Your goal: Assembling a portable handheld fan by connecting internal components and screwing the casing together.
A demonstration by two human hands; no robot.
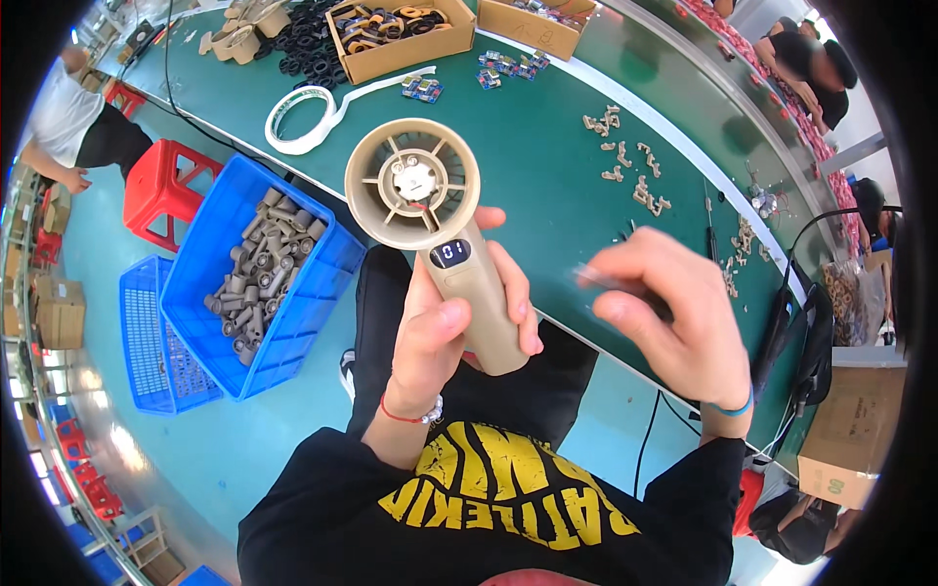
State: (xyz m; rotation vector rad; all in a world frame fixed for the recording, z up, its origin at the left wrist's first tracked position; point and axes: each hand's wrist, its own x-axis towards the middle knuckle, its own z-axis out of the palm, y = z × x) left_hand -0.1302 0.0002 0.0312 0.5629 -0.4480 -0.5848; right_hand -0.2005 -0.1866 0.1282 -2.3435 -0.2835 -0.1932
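Right now my left hand (445,327) is wrapped tight around the handle of a beige handheld fan (435,230), holding it upright over my lap at the near edge of the green counter (528,146). My right hand (674,317) is pinched shut on something small and blurred that I cannot make out. If my left grip loosens, I reckon the fan could tip and drop toward the blue crate (322,283) or the floor.

Green bench (547,166): cardboard boxes (401,39), tape roll (303,119), beige clips (635,176) (scattered).
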